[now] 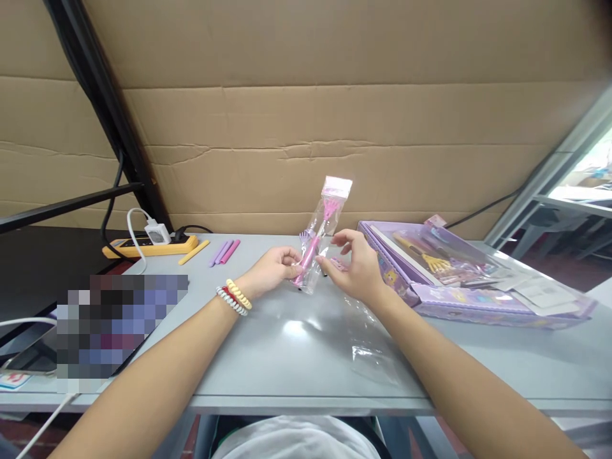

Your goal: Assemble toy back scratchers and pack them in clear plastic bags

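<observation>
A pink stick with a small hand-shaped end (313, 245) stands tilted inside a clear plastic sleeve with a white top. My left hand (275, 271) pinches its lower part between thumb and fingers, through the plastic. To the right, my right hand (356, 264) has its thumb and fingers apart. Its thumb tip is close beside the sleeve; I cannot tell whether it touches. Behind the sleeve, a small purple hand-shaped piece (305, 236) is partly hidden. An empty clear plastic wrapper (370, 347) lies on the table below my right hand.
On the right, a purple open box (482, 307) holds a yellow hand-shaped stick (433, 261) and plastic packets. Purple and pink sticks (230, 252) and a yellow stick (194, 252) lie at the left, near a yellow power strip (184, 245). Cardboard (335, 115) backs the grey table (268, 357).
</observation>
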A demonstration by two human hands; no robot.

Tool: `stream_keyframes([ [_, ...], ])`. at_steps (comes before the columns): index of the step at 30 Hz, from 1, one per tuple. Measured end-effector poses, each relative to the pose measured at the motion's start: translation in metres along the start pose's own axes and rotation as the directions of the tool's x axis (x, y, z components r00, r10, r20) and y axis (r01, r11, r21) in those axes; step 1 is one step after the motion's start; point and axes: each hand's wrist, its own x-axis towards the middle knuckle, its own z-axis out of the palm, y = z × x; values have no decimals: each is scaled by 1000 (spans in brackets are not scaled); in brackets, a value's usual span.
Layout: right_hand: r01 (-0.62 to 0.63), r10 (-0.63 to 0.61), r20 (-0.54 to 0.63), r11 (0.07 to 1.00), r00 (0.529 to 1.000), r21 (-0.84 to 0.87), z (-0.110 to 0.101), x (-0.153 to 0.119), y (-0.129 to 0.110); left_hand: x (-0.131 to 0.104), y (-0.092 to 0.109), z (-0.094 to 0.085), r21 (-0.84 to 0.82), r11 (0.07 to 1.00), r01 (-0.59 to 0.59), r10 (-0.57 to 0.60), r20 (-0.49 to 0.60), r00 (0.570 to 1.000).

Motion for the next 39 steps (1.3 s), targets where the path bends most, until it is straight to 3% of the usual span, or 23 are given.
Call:
stream_keyframes([
  [2,264,-260,89,964,962,-39,-6,3,-4,-1,1,-1,30,1000,5,-5,9,1000],
  [5,489,-471,366,871,803,48,-11,6,-14,-1,1,-2,60,998,-33,27,94,995],
  [8,509,-487,527,853,697,115,-13,7,-21,-2,1,-3,80,994,-80,65,176,982],
  [12,547,-473,599,835,646,69,-14,8,-25,-1,3,-8,97,993,-71,47,226,973],
  [16,584,-466,624,812,627,19,-14,9,-29,-2,4,-18,55,997,-49,31,283,959],
  [20,620,-497,578,784,647,-20,-10,6,-33,-5,4,-24,-16,999,32,-25,300,953],
  [24,650,-534,489,755,690,-93,-9,4,-35,-7,4,-23,-195,975,102,-35,323,946],
  [30,604,-518,391,786,761,-134,-22,8,-33,-9,10,-13,-347,936,64,46,299,953],
  [32,550,-487,314,822,815,-151,-34,15,-27,-8,14,-8,-354,935,16,63,209,976],
  [35,382,-371,93,894,924,-233,-60,33,-13,-9,18,-1,-313,949,-19,42,67,997],
  [37,254,-279,-41,919,959,-300,-79,52,1,-9,20,1,-264,964,-20,26,17,1000],
  [39,128,-177,-90,911,980,-391,-96,74,20,-9,20,3,-200,980,-14,14,-4,1000],
])
